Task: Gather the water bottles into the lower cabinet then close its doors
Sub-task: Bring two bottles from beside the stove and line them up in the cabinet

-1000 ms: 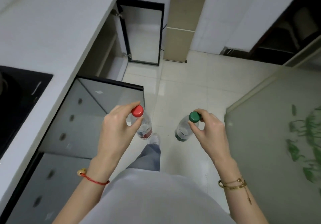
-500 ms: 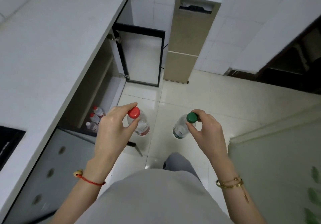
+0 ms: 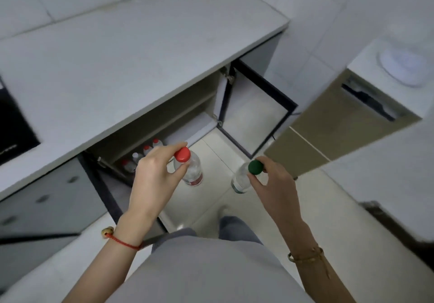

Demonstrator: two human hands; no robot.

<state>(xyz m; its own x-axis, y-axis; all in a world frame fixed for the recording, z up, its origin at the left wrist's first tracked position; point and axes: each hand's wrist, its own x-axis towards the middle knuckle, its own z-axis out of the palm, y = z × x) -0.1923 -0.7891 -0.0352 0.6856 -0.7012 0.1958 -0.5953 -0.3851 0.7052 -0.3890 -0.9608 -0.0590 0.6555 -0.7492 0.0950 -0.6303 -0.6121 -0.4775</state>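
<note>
The open lower cabinet [image 3: 164, 124] lies ahead of the left hand [image 3: 152, 175], which is pinched on the red-capped bottle [image 3: 191, 168]. The green-capped bottle [image 3: 242, 179] is pinched by the right hand [image 3: 273, 185]. Both are judged light, rigid, slippery; necks suit gripping.

Two bottles — clear plastic; red-capped bottle [image 3: 192, 170], green-capped bottle [image 3: 240, 180], caps smooth, slightly glossy. Countertop [image 3: 131, 51] pale, matt, stone-like. Cabinet door [image 3: 256, 112] glassy panel in dark frame. Floor tiles [image 3: 218, 152] glossy — reflective.
</note>
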